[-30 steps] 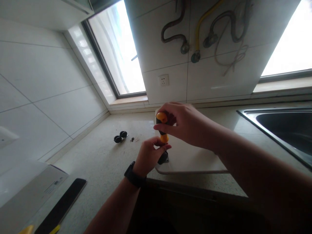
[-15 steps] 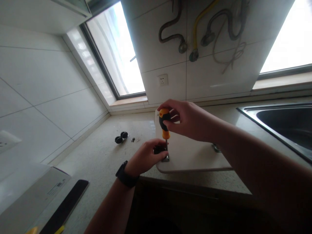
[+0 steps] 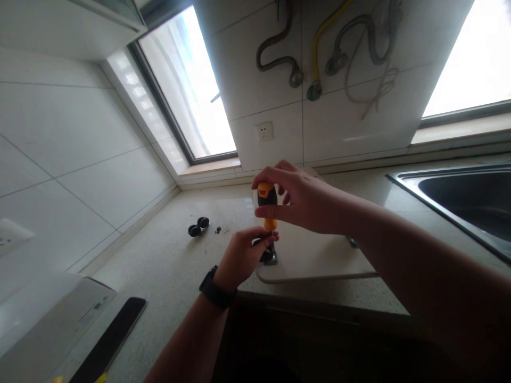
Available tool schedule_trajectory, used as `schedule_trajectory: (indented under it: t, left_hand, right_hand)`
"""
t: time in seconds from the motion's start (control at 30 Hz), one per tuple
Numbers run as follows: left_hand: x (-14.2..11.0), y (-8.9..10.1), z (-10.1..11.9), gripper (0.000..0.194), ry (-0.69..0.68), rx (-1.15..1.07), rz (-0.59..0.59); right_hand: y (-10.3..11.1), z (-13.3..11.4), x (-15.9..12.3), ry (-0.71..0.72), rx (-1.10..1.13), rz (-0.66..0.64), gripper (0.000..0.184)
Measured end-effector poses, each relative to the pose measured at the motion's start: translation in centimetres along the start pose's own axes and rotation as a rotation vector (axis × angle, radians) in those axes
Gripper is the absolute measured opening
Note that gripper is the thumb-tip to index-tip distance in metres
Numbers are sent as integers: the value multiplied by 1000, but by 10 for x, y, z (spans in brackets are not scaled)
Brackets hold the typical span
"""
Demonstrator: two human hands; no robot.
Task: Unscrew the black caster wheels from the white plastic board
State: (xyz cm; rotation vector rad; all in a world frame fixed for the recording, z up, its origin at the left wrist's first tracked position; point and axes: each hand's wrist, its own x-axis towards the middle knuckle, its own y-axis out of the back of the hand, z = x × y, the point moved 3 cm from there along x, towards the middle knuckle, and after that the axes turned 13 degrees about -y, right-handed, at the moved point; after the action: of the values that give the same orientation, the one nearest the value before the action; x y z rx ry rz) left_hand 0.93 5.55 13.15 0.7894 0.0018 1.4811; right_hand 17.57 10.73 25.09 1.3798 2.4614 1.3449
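Observation:
My right hand (image 3: 301, 199) grips the orange and black handle of a stubby screwdriver (image 3: 267, 205), held upright over the near left corner of a white board (image 3: 319, 255) lying on the counter. Beneath it my left hand (image 3: 241, 256), with a black watch on the wrist, pinches the screwdriver's shaft just above a black caster wheel (image 3: 267, 254) with a metal plate at that corner of the board. The tip of the screwdriver is hidden behind my fingers.
A loose black caster (image 3: 197, 226) and small screws (image 3: 219, 230) lie on the speckled counter (image 3: 167, 266) to the left. A steel sink (image 3: 459, 199) is at the right. A long black flat object (image 3: 107, 340) and a grey box (image 3: 51, 330) sit at the near left. A wall socket (image 3: 264, 131) is behind.
My left hand rose from the caster plate to the screwdriver shaft. My right hand turned on the handle, staying over the same corner.

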Motion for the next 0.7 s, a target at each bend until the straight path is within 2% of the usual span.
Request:
schedule_trajectory:
  t: [0.13,0.27,0.57,0.7]
  left_hand:
    - [1,0,-2,11,5,-4,27]
    - [1,0,-6,8,20,-11,58]
    - [2,1,-7,8,28,77,85]
    - [2,-1,-5,11,16,119,80]
  right_hand:
    - [0,-3,0,-41,-15,47,35]
    - [3,-3,1,-68,37,33,49]
    - [4,0,2,27,115,-98,49]
    - [3,-2,5,8,44,67,37]
